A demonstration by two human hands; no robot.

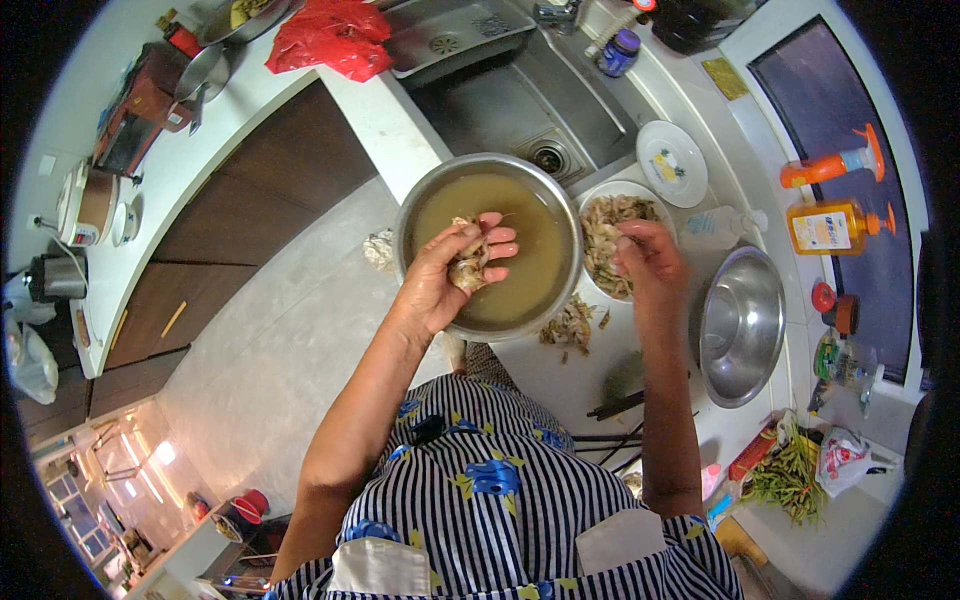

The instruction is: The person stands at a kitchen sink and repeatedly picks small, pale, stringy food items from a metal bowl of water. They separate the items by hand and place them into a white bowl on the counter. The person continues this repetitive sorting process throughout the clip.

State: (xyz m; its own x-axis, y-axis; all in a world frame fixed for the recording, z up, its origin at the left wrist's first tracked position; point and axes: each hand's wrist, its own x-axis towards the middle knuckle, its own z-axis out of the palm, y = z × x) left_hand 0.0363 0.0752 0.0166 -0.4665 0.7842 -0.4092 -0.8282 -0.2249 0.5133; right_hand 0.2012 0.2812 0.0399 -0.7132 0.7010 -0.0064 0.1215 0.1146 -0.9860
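Note:
My left hand is held over a steel bowl of cloudy brownish water, its fingers curled around some shrimp. Over the right edge of a white bowl of shrimp is my right hand, thumb and fingertips pinched together. A small pale bit seems to lie at those fingertips, but I cannot tell whether it is held. Between the two bowls, towards me, a pile of shrimp heads and shells rests on the white counter.
A steel sink lies beyond the bowl, with a red plastic bag at its left. On the right are a white plate, a plastic bottle, an empty steel basin and green vegetables. Dark chopsticks lie nearer me.

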